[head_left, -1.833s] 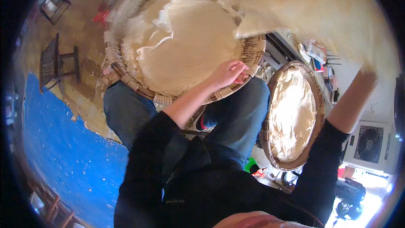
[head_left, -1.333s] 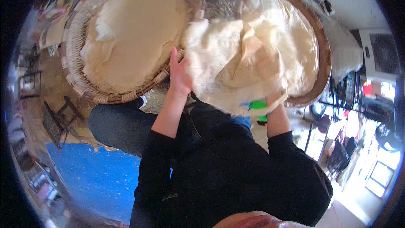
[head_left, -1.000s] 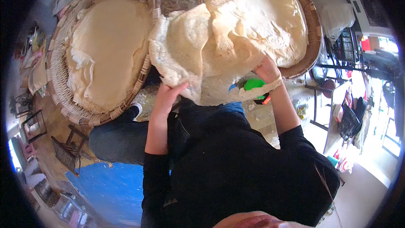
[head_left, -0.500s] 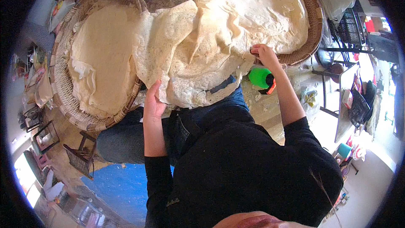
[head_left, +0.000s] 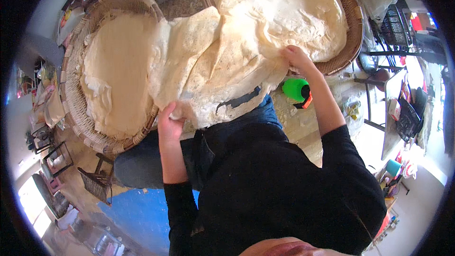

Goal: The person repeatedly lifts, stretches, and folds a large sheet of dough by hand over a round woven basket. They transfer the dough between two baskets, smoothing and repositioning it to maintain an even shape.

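A wide, thin sheet of flatbread (head_left: 204,66), pale cream with small brown specks, spreads between two wicker baskets and over my lap. It is creased, and a torn gap near its front edge lets dark cloth show. My left hand (head_left: 170,122) pinches its near left corner, thumb on top. At its right edge, my right hand (head_left: 296,59) grips with curled fingers beside the right basket (head_left: 356,33). More crumpled sheets (head_left: 303,14) lie in that basket. In the left basket (head_left: 71,109) rests a flat stack of similar sheets (head_left: 125,71).
A green spray bottle (head_left: 294,89) with a black and orange head stands by my right forearm. A small dark stool (head_left: 95,182) and a blue mat (head_left: 137,213) lie to the lower left. At right is a table (head_left: 392,114) with bags and a black basket.
My left hand has come slightly nearer to me, pulling its corner of the flatbread. The sheet lies smoother and more stretched. My right hand has shifted slightly upward along the edge.
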Tool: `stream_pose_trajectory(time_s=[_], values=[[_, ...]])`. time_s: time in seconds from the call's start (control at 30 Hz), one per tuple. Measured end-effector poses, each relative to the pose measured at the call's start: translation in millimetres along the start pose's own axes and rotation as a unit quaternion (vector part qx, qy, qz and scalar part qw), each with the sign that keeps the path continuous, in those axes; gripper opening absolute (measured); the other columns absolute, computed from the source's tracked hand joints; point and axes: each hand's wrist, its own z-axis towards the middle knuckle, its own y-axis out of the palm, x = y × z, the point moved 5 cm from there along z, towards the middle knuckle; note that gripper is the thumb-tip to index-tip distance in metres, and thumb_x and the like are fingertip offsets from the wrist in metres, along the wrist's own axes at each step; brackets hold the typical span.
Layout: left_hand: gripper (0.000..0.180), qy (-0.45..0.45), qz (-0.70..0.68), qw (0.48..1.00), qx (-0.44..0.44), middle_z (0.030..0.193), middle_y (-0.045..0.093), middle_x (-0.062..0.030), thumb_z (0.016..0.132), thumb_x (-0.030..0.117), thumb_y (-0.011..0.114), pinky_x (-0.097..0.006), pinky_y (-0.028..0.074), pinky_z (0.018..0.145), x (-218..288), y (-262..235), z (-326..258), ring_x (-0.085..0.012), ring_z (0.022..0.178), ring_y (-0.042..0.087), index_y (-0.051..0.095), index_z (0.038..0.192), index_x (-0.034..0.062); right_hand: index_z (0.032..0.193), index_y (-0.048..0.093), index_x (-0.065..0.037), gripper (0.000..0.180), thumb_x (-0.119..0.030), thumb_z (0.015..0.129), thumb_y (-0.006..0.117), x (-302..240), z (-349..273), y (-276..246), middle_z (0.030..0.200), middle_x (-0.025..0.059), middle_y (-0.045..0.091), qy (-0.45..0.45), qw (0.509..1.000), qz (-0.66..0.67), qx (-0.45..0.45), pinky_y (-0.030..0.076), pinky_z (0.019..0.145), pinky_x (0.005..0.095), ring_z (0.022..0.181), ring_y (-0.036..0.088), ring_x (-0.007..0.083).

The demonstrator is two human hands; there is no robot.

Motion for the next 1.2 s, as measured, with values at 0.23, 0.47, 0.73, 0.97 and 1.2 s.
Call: stream_pose_trajectory(time_s=[0.23, 0.47, 0.73, 0.97, 1.2], values=[[0.03, 0.146, -0.057, 0.987, 0.031, 0.118, 0.063, -0.0071, 0.088, 0.02, 0.065, -0.043, 0.054, 0.081, 122, 101, 14, -0.0231, 0.105, 0.062, 0.059, 0.115, 0.0083, 0.09, 0.057, 0.0, 0.013, -0.013, 0.092, 0.056, -87, 42, -109, 0.073, 0.0081, 0.054, -0.016, 0.852, 0.498, 0.157, 0.055, 0.065, 0.0354, 0.068, 0.059, 0.0197], [0.028, 0.251, 0.021, 0.906, -0.341, 0.115, 0.067, -0.0083, 0.091, 0.018, 0.063, -0.036, 0.054, 0.086, 243, 297, 25, -0.0206, 0.103, 0.064, 0.062, 0.116, 0.0047, 0.089, 0.058, -0.008, 0.019, -0.025, 0.096, 0.053, -197, 136, -287, 0.076, 0.0059, 0.059, -0.255, 0.753, 0.57, 0.207, 0.05, 0.06, 0.0341, 0.067, 0.057, 0.0198], [0.034, 0.137, 0.124, 0.914, -0.36, 0.119, 0.066, -0.0077, 0.09, 0.015, 0.068, -0.034, 0.053, 0.093, 91, 349, 72, -0.0191, 0.105, 0.065, 0.06, 0.121, 0.003, 0.096, 0.058, -0.003, 0.022, -0.024, 0.094, 0.059, -100, 65, -428, 0.087, 0.0071, 0.065, -0.226, 0.807, 0.405, 0.364, 0.05, 0.055, 0.0273, 0.07, 0.063, 0.0158], [0.03, -0.029, 0.24, 0.95, -0.2, 0.097, 0.067, -0.0109, 0.087, 0.012, 0.072, -0.032, 0.059, 0.066, -97, 328, 154, -0.0196, 0.081, 0.069, 0.053, 0.106, -0.0007, 0.09, 0.064, -0.001, 0.03, -0.031, 0.093, 0.064, 110, 64, -381, 0.072, 0.0047, 0.057, -0.023, 0.903, 0.027, 0.429, 0.044, 0.052, 0.0263, 0.06, 0.053, 0.0115], [0.04, 0.35, 0.609, 0.707, -0.085, 0.094, 0.062, -0.0142, 0.08, 0.016, 0.074, -0.044, 0.055, 0.07, -106, 323, 148, -0.0302, 0.09, 0.066, 0.05, 0.107, -0.0024, 0.124, 0.056, -0.006, 0.042, -0.026, 0.087, 0.06, 123, 91, -307, 0.127, 0.0145, 0.057, 0.044, 0.837, -0.365, 0.406, 0.04, 0.104, 0.0417, 0.125, 0.05, 0.0299]])
